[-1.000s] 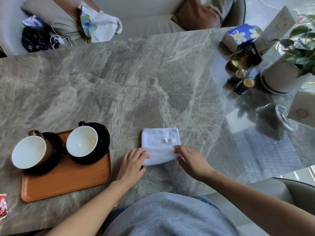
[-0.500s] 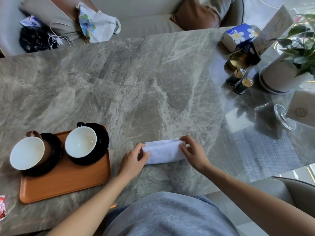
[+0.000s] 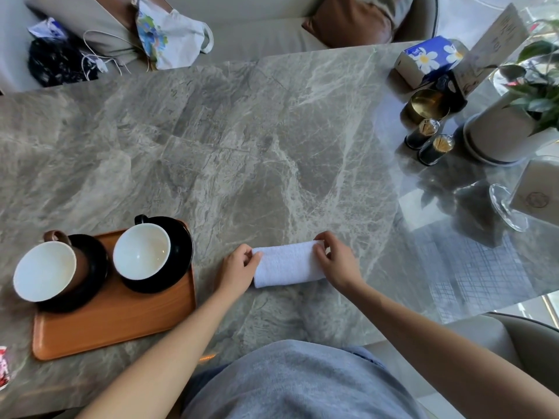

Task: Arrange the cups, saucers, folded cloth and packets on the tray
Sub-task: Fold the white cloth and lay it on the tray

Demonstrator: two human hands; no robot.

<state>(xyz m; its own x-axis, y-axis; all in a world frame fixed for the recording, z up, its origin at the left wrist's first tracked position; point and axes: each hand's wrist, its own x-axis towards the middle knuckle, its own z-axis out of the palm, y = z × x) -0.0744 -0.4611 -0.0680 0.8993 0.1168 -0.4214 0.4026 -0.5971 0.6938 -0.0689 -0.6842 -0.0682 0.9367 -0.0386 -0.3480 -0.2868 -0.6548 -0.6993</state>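
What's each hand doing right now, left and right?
Left hand: pinches the left end of the folded cloth.
Right hand: pinches its right end.

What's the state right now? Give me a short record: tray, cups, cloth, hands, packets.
tray: wooden tray on the marble table, near left
cups: brown cup and black-handled cup, both empty, on black saucers on the tray
cloth: white cloth, folded into a narrow band, on the table right of the tray
hands: left hand pinches the cloth's left end, right hand its right end
packets: red-and-white packet at the left frame edge, off the tray
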